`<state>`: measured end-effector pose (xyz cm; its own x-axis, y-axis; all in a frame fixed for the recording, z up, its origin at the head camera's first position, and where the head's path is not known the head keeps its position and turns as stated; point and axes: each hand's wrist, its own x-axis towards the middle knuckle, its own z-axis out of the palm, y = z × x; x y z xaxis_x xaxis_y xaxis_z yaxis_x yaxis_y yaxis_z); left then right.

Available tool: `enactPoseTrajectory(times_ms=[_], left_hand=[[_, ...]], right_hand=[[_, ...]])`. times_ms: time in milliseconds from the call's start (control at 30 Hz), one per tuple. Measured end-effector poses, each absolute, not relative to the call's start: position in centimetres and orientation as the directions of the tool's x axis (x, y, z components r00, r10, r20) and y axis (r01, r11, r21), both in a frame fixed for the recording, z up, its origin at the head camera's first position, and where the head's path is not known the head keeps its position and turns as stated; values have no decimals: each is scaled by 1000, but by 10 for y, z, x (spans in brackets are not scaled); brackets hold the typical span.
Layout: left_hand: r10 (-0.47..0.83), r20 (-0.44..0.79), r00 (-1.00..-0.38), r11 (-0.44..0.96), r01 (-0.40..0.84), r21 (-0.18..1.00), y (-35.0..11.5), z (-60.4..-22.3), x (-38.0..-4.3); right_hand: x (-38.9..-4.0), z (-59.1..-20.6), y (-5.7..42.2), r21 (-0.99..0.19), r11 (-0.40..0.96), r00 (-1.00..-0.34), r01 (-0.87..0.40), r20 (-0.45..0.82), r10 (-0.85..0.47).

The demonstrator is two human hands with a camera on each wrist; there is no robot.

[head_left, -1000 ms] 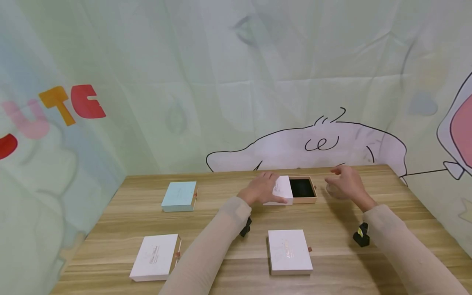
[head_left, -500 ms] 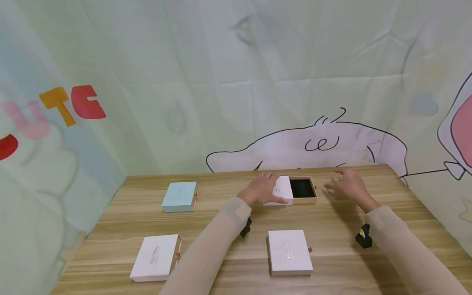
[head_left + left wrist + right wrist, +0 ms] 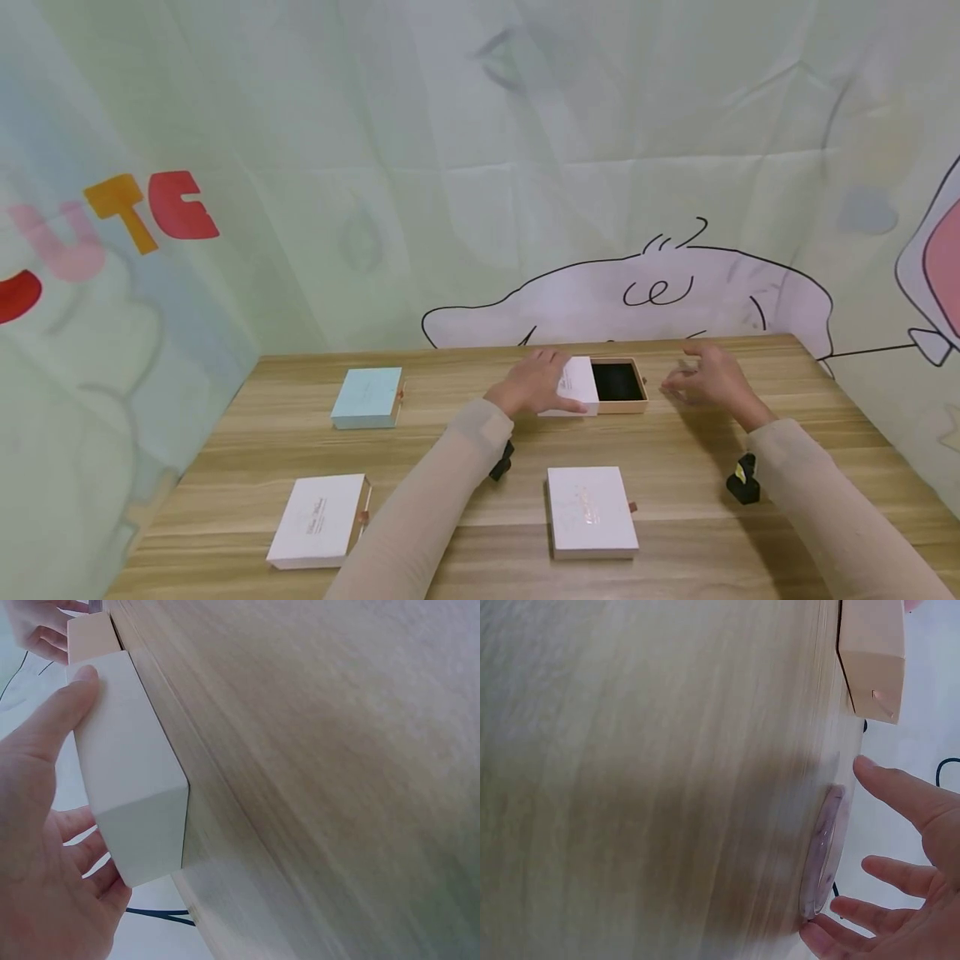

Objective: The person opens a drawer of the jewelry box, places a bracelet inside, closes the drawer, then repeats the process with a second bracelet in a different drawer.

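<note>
My left hand (image 3: 528,383) grips the white sleeve of a drawer box (image 3: 124,735), with the thumb on its near side and fingers on the far side. The box's peach inner drawer (image 3: 622,408) is slid out to the right, baring a black lining. Right of it, a translucent pinkish-purple bangle (image 3: 825,855) lies flat on the table. My right hand (image 3: 712,385) is spread over and beside the bangle, thumb apart from the fingers, with a fingertip right at the rim. In the head view the bangle is faint and partly hidden by that hand.
A light blue box (image 3: 367,397) stands at the back left of the wooden table (image 3: 465,450). Two white boxes with ribbon tabs are nearer, one white box (image 3: 318,521) at front left and another white box (image 3: 591,510) at front centre. A printed curtain (image 3: 375,208) hangs behind.
The right hand's fingers have loosened and spread from around the bangle, which now lies on the table. The left hand and the box have stayed in place.
</note>
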<state>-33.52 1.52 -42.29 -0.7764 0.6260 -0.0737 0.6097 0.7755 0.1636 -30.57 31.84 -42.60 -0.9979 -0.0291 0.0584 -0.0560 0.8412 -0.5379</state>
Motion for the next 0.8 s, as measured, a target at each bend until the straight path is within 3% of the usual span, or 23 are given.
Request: enactPoseTrajectory(times_ms=[433, 800], left_hand=[[623, -83, -778, 778, 606, 164, 17, -422, -336], [625, -78, -777, 776, 607, 172, 15, -421, -334]], right_hand=[[-306, -426, 316, -456, 889, -999, -39, 25, -31], [-310, -428, 319, -392, 911, -991, -130, 63, -114]])
